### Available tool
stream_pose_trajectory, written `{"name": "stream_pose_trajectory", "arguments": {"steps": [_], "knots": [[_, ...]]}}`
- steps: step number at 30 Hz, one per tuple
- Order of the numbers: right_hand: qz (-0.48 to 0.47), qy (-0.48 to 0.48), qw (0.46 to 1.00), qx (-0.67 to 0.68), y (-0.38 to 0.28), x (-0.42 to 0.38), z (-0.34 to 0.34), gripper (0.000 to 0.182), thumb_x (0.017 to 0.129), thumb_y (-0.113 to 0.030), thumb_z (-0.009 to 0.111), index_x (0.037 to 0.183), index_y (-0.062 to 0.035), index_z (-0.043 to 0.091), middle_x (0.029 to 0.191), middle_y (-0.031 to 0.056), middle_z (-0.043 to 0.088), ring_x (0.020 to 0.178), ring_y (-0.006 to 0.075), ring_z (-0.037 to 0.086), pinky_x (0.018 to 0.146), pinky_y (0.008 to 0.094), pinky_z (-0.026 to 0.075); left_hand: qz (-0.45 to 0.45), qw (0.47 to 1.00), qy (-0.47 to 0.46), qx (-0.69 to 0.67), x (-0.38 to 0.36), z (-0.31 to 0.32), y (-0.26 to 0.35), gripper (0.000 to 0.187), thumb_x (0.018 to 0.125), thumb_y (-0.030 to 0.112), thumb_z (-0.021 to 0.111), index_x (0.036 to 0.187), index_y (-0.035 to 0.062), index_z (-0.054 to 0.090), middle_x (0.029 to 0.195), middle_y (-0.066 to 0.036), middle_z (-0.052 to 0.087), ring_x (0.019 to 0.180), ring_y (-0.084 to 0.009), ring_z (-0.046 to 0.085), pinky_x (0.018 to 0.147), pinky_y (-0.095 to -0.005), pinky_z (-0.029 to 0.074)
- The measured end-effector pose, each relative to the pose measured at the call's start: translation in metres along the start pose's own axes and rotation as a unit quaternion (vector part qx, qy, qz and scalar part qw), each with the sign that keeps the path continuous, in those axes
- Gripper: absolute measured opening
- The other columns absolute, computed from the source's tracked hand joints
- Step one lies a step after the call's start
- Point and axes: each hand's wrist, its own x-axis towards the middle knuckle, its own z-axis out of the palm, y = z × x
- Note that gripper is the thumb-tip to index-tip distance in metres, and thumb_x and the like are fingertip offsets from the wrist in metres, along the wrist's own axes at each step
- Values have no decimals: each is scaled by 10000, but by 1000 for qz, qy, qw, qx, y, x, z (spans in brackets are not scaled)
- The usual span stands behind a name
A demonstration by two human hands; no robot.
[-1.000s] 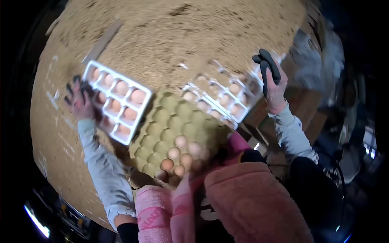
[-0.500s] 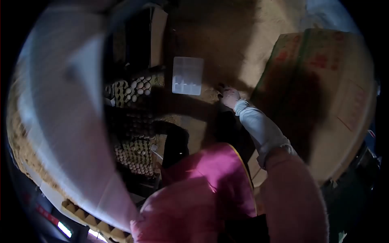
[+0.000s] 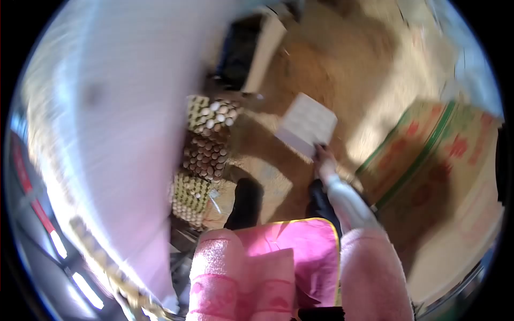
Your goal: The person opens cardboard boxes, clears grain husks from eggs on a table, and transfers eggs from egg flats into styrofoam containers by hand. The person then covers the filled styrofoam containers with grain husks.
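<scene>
My right hand [image 3: 323, 158] is stretched out ahead of me, fingers closed on the near edge of a white plastic egg tray [image 3: 306, 124], which sits tilted just above the sawdust floor [image 3: 300, 69]. The picture is smeared, so I can't tell whether the tray's pockets hold eggs. My left hand is out of sight; a big pale blurred shape [image 3: 107, 134] fills the whole left side of the view, and it may be my own sleeve close to the lens. To the left of the tray, stacked paper trays of eggs [image 3: 206, 144] stand in a row from far to near, white eggs on the far stack and brown ones nearer. A large cardboard box [image 3: 444, 176] with red and green print lies to the right of my arm. My pink apron [image 3: 267, 267] fills the near edge.
</scene>
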Motion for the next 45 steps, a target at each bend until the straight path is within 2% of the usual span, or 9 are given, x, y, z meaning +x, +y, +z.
{"name": "stream_pose_trajectory", "arguments": {"steps": [4,13,18,22,24,28,35,41,45], "knots": [[-6,274,862,426,-67,-106,-174,412,885,-170,511,1223,65,479,1118,103,556,1050,188,517,906,350,422,72,990,49,-108,42,-105,3,413,900,106,569,1286,-28,502,1254,-167,541,1187,-274,495,992,-356,397],[-553,151,799,-185,-478,-181,-349,369,776,-67,564,1137,-10,517,1128,200,499,1062,405,458,939,479,383,249,874,317,271,3,-104,64,459,728,369,680,1149,194,628,1371,-130,447,1293,-350,352,1074,-509,239],[-618,84,612,-486,-592,-177,-262,440,761,-98,586,1198,-123,542,1244,89,535,1192,349,444,1034,523,295,108,761,182,-614,-27,-192,5,363,942,256,543,1177,-19,570,1083,-163,626,972,-310,625,872,-412,523],[-712,126,599,-344,-677,-260,-211,389,792,-62,579,1179,-98,571,1237,67,570,1199,341,462,1051,490,298,32,636,165,-753,-40,-225,-64,254,894,181,553,1019,-39,576,986,-158,626,947,-274,624,827,-451,551],[-706,-175,674,-131,-697,-297,-126,426,780,-147,671,1188,-84,567,1115,94,622,1094,304,528,958,373,410,19,815,115,-568,-20,-213,-93,315,878,235,581,1077,-9,594,942,-111,624,904,-214,626,768,-339,549],[-790,-214,442,-368,-676,-323,25,466,756,-270,676,1169,-91,554,978,63,631,1030,259,550,921,384,409,253,943,100,193,2,-213,-54,457,775,345,701,1166,134,591,1123,-124,596,888,-261,650,713,-379,531],[-268,-560,781,70,-709,-307,1,483,731,-142,700,1192,-34,602,977,65,633,927,181,618,810,310,513,174,952,-60,-243,1,-229,-72,571,761,387,699,1267,180,534,1247,-127,535,926,-259,622,771,-372,513],[-689,-359,512,-365,-698,-347,60,467,713,-307,712,1108,-90,591,814,107,594,801,294,625,668,379,500,298,888,-60,344,-17,-220,-41,512,711,440,697,1159,207,611,1279,-119,474,903,-294,580,758,-380,501],[-443,-562,693,-92,-715,-323,19,585,741,-218,714,1286,-98,535,1067,98,650,921,179,640,763,297,522,242,904,-34,351,-21,-205,-46,476,705,398,710,1123,191,618,1275,-129,479,888,-293,587,749,-373,505]]}}
